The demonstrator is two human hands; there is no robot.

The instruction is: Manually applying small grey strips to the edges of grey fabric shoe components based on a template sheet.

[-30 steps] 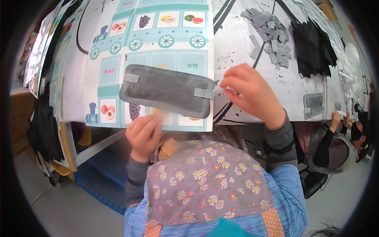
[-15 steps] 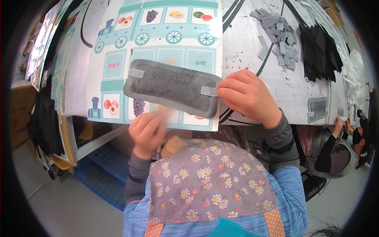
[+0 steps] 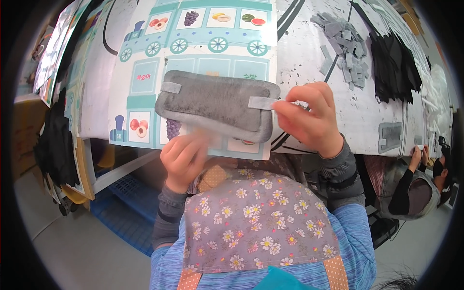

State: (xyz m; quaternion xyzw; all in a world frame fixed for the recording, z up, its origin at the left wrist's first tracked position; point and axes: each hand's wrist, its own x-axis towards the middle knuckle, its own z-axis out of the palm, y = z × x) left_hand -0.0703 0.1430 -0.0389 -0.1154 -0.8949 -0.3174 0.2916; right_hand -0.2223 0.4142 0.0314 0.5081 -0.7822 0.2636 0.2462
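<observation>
A dark grey fleecy pad (image 3: 212, 104) with a stitched border lies tilted over a printed board (image 3: 121, 104) on the table. Light grey fabric strips sit at both ends of it, a left strip (image 3: 171, 87) and a right strip (image 3: 260, 103). My right hand (image 3: 309, 118) pinches the outer end of the right strip between thumb and forefinger, just past the pad's edge. Below the pad's lower edge is my left hand (image 3: 186, 157), fingers bent and their tips smeared by motion. Whether those tips touch the pad or hold anything is unclear.
Loose light grey strips (image 3: 347, 48) lie piled at the far right, beside a stack of black straps (image 3: 394, 67). Another grey pad (image 3: 389, 137) rests near the table's right edge. A co-worker (image 3: 415, 186) sits beyond it. A blue crate (image 3: 121, 212) stands below left.
The right strip's outer end now reaches further past its place on the pad, held in my right fingertips. My left fingers stay below the pad, blurred in both frames. The view has shifted slightly.
</observation>
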